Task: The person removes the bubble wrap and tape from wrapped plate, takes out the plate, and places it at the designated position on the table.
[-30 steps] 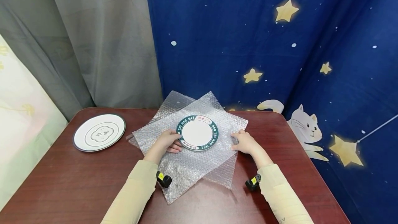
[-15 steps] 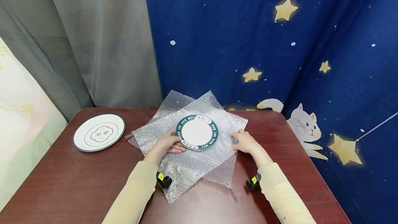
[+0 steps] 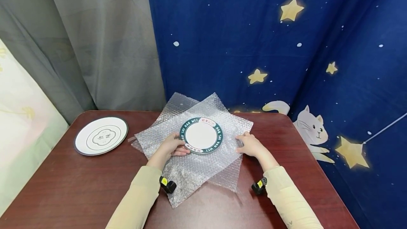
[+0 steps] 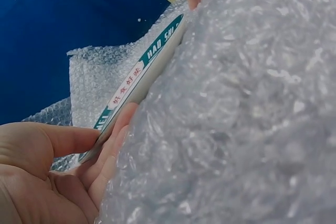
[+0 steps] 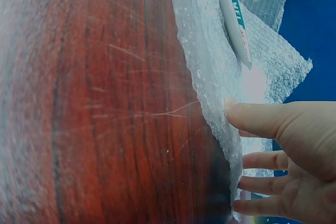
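A white plate (image 3: 202,135) with a green lettered rim lies on two crossed sheets of bubble wrap (image 3: 197,169). My left hand (image 3: 168,147) pinches the plate's left rim, thumb on top and fingers beneath. In the left wrist view that plate (image 4: 137,80) is seen edge-on, tilted by the camera angle. At the right side of the wrap, my right hand (image 3: 252,147) pinches the sheet's edge. The right wrist view has the thumb on top of the bubble wrap (image 5: 202,61) and the other fingers at its edge, their tips partly hidden.
A larger white plate (image 3: 101,135) with a dark rim and a line drawing lies at the left of the brown wooden table (image 3: 79,186). Behind the table hang a grey curtain (image 3: 127,45) and a blue curtain (image 3: 216,38) with stars.
The fingers of my left hand have slid slightly further right under the plate's rim. My right hand and the bubble wrap have stayed in place.
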The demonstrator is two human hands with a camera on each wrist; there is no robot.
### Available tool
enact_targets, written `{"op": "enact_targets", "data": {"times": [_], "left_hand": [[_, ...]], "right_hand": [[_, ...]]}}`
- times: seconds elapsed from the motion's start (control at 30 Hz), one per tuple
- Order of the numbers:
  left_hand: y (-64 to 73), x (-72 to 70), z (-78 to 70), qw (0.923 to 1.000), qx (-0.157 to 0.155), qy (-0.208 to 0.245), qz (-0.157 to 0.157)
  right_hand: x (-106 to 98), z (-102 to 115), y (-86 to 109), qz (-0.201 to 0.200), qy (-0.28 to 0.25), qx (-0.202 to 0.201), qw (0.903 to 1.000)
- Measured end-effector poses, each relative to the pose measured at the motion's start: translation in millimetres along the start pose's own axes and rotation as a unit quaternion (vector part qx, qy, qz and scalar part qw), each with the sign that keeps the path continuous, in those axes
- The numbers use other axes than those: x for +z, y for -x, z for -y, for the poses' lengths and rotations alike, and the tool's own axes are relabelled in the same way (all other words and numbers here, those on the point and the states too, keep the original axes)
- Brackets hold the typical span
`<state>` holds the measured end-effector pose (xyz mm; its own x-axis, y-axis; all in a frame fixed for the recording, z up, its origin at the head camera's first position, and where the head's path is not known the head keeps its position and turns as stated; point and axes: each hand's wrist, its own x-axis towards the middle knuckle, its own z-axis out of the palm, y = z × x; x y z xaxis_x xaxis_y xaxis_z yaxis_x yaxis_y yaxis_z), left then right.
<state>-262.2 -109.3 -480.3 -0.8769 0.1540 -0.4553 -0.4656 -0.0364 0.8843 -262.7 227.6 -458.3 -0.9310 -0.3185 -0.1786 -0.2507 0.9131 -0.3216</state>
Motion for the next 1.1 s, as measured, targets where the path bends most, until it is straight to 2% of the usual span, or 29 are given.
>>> {"op": "enact_targets", "data": {"times": [0.3,1.1], "left_hand": [[3.9,0.4,-2.3,0.9994,0.002,0.035,0.004],[21.4,-4.4,-16.4,0.9988,0.025,0.043,-0.002]], "right_hand": [[0.0,1.5,1.7,-0.007,0.005,-0.011,0.9999],[-1.0,0.4,2.7,-0.005,0.003,-0.008,1.0000]]}}
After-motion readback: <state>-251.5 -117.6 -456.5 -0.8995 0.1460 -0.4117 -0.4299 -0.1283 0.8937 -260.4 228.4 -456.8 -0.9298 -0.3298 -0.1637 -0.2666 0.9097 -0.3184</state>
